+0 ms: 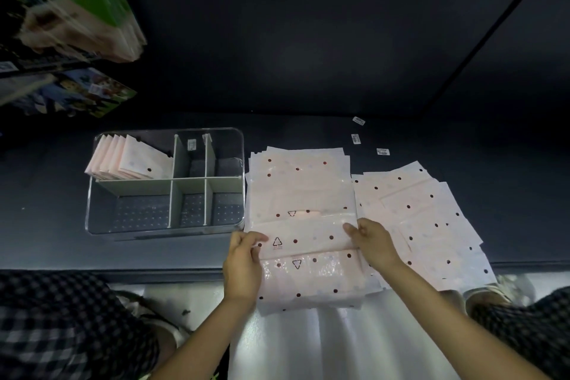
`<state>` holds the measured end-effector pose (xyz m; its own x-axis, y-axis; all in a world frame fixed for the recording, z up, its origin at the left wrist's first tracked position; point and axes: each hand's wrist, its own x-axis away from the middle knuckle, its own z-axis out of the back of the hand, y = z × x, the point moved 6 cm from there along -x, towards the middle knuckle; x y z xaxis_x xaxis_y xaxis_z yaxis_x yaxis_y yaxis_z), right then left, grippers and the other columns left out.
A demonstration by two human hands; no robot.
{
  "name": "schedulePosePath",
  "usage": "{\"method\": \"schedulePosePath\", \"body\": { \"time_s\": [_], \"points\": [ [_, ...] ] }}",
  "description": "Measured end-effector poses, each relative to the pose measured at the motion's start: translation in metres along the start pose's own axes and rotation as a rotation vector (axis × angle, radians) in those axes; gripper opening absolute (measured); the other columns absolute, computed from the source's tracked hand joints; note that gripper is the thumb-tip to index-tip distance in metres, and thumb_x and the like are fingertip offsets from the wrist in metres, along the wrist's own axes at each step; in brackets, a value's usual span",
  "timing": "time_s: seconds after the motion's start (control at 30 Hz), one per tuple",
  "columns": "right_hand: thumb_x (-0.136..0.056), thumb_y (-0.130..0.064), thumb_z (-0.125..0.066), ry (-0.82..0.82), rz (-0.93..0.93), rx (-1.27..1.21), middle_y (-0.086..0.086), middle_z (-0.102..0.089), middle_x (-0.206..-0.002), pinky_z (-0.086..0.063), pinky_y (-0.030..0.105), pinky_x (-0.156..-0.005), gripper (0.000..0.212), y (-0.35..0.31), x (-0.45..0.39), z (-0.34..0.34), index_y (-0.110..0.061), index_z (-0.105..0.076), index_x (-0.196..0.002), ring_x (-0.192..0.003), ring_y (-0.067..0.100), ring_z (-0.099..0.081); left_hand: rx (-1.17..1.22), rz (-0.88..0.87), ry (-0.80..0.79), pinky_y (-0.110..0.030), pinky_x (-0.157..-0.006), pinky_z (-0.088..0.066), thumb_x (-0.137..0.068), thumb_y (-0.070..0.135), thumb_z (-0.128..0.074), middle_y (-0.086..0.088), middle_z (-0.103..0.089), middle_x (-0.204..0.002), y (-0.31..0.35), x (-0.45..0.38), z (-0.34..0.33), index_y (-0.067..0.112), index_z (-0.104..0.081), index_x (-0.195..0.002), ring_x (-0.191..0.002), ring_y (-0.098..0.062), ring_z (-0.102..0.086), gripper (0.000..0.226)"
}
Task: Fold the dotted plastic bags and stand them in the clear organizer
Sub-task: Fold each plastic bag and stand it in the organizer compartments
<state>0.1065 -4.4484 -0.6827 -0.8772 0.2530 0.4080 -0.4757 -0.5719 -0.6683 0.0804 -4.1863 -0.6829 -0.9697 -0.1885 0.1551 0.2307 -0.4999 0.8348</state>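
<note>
Low in the frame's centre, the left hand (243, 259) and right hand (371, 242) each pinch an end of a folded dotted bag (308, 240), held over the flat stack of bags (300, 182). Right of it lies a looser pile (431, 213). Farther left, the clear organizer (166, 225) holds folded bags (129, 160) upright in its back-left compartment.

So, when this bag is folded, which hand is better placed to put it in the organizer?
Left, probably. The left hand holds the bag's edge on the side nearest the clear organizer; the right hand grips the far edge and would have to cross over.
</note>
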Motion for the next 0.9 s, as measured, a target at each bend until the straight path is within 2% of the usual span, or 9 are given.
{"method": "schedulePosePath", "body": {
  "time_s": [0.2,0.3,0.37,0.43,0.53,0.6,0.7,0.8,0.9],
  "points": [
    [-0.093,-0.029,-0.054,-0.028,-0.026,0.229,-0.002,-0.027,-0.057,-0.021,0.028,-0.05,0.049,0.006,-0.006,-0.012,-0.016,-0.022,-0.057,-0.052,0.012,-0.027,-0.134,-0.066,-0.051,-0.021,-0.073,-0.041,-0.085,-0.017,-0.044,-0.004,-0.05,-0.094,-0.007,-0.002,0.003,0.011,-0.068,-0.092,-0.08,-0.015,-0.054,0.037],
    [-0.091,-0.027,-0.053,-0.038,-0.09,0.262,-0.002,-0.028,-0.057,-0.021,0.027,-0.048,0.048,0.008,-0.009,-0.015,-0.016,-0.022,-0.057,-0.051,0.012,-0.029,-0.214,-0.119,-0.085,-0.029,-0.076,-0.046,-0.081,-0.019,-0.048,-0.007,-0.05,-0.096,-0.004,-0.001,0.002,0.008,-0.068,-0.093,-0.08,-0.02,-0.053,0.035],
    [-0.091,-0.027,-0.053,-0.044,-0.117,0.281,-0.002,-0.029,-0.056,-0.021,0.027,-0.047,0.048,0.008,-0.01,-0.016,-0.016,-0.022,-0.057,-0.05,0.012,-0.03,-0.332,-0.261,-0.046,-0.037,-0.073,-0.049,-0.079,-0.012,-0.061,-0.009,-0.056,-0.096,0.008,0.003,0.003,0.008,-0.07,-0.092,-0.082,-0.026,-0.055,0.026],
    [-0.092,-0.029,-0.054,-0.056,-0.138,0.282,-0.002,-0.029,-0.055,-0.02,0.027,-0.047,0.049,0.01,-0.012,-0.016,-0.016,-0.021,-0.057,-0.05,0.013,-0.03,-0.473,-0.465,-0.049,-0.039,-0.067,-0.051,-0.066,-0.007,-0.076,-0.01,-0.063,-0.095,0.026,0.013,-0.004,0.012,-0.072,-0.091,-0.08,-0.03,-0.061,0.031],
    [-0.092,-0.031,-0.054,-0.059,-0.151,0.293,-0.002,-0.029,-0.054,-0.021,0.027,-0.047,0.05,0.01,-0.014,-0.016,-0.017,-0.021,-0.057,-0.05,0.014,-0.031,-0.614,-0.706,-0.207,-0.041,-0.086,-0.053,-0.063,0.015,-0.083,-0.007,-0.067,-0.114,0.042,0.037,-0.028,0.017,-0.071,-0.104,-0.103,-0.027,-0.065,0.043],
    [-0.092,-0.031,-0.054,-0.053,-0.149,0.294,-0.002,-0.031,-0.054,-0.021,0.027,-0.047,0.05,0.011,-0.014,-0.016,-0.016,-0.022,-0.057,-0.05,0.013,-0.033,-0.784,-0.788,-0.314,-0.041,-0.105,-0.04,-0.079,0.037,-0.065,-0.006,-0.059,-0.131,0.036,0.052,-0.044,0.013,-0.065,-0.12,-0.121,-0.022,-0.056,0.047],
    [-0.092,-0.032,-0.054,-0.041,-0.136,0.293,-0.002,-0.031,-0.054,-0.021,0.027,-0.047,0.05,0.012,-0.014,-0.016,-0.017,-0.023,-0.056,-0.049,0.013,-0.032,-0.962,-0.731,-0.419,-0.041,-0.105,-0.026,-0.088,0.052,-0.028,-0.01,-0.047,-0.141,0.015,0.057,-0.048,0.008,-0.053,-0.132,-0.131,-0.024,-0.045,0.067],
    [-0.092,-0.032,-0.055,-0.027,-0.129,0.282,-0.002,-0.029,-0.054,-0.021,0.027,-0.047,0.05,0.012,-0.016,-0.017,-0.017,-0.022,-0.057,-0.049,0.013,-0.03,-1.034,-0.671,-0.46,-0.047,-0.109,-0.033,-0.089,0.058,-0.02,-0.008,-0.045,-0.143,0.002,0.053,-0.043,0.01,-0.052,-0.134,-0.132,-0.024,-0.043,0.073],
    [-0.092,-0.032,-0.055,-0.027,-0.131,0.257,-0.002,-0.029,-0.054,-0.022,0.027,-0.048,0.05,0.012,-0.016,-0.017,-0.017,-0.023,-0.056,-0.049,0.013,-0.03,-1.023,-0.653,-0.475,-0.044,-0.108,-0.023,-0.088,0.06,-0.024,-0.009,-0.043,-0.145,-0.002,0.053,-0.039,0.01,-0.05,-0.135,-0.133,-0.025,-0.041,0.074]
  ]
}}
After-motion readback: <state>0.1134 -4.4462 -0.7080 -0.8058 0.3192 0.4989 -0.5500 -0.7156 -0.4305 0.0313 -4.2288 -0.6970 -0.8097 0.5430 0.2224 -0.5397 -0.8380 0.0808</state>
